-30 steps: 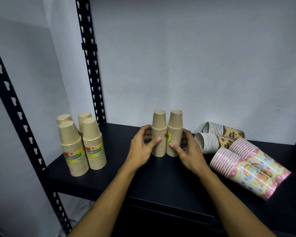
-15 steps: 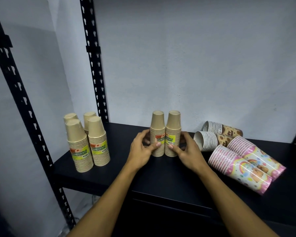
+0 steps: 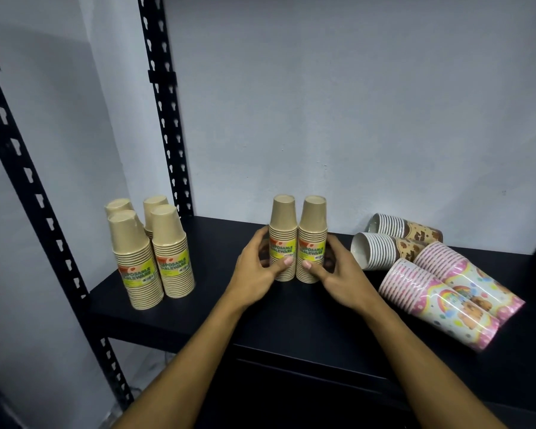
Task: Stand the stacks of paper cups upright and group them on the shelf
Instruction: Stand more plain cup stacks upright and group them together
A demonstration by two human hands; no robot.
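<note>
Holding two upright kraft stacks [image 3: 297, 239] low, left hand [image 3: 254, 270] and right hand [image 3: 338, 274] curl round them; light, crushable, top-heavy. Patterned stacks [image 3: 440, 274] right of them lie flat.

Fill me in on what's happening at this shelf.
A person is sorting paper cup stacks on a black shelf. The left hand and right hand each grip one of two upright brown stacks, side by side. Four brown stacks stand grouped at left. Four patterned stacks lie on their sides at right.
</note>
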